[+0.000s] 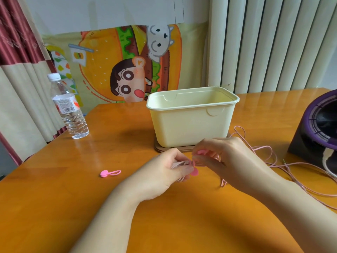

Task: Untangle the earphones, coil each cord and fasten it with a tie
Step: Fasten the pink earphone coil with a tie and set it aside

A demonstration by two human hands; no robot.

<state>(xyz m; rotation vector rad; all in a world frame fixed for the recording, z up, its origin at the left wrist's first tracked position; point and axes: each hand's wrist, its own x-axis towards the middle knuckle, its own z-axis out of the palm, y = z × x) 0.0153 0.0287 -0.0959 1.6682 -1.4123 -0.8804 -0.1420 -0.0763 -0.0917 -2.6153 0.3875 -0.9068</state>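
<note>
Pink is showing between your two hands. Your left hand (162,172) is curling its fingers round a coiled cord (177,164), a pale bundle that is peeking out only between thumb and fingers. Your right hand (226,157) is pinching a tie (194,172) between thumb and fingertips. One round end of the tie is sitting at those fingertips and the other is hanging just below the bundle. I cannot tell whether the tie is passing round the coil, because your fingers are covering that spot.

You are holding both hands just above the orange wooden table (73,189), close in front of a cream bin (191,125). The bin is standing on a thin wooden base (171,149), right beyond your knuckles.

A loose cord (264,148) is lying in tangled loops to the right of the bin. It is running behind your right wrist and trailing along your right forearm, and it is reaching close to a dark, purple-rimmed object (317,128) at the table's right edge.

A spare tie (109,173) is lying flat on the table to the left of your left hand, apart from it. A water bottle (69,110) is standing upright near the far left edge, well apart from your hands. A cartoon cloth (127,61) is hanging behind the table.
</note>
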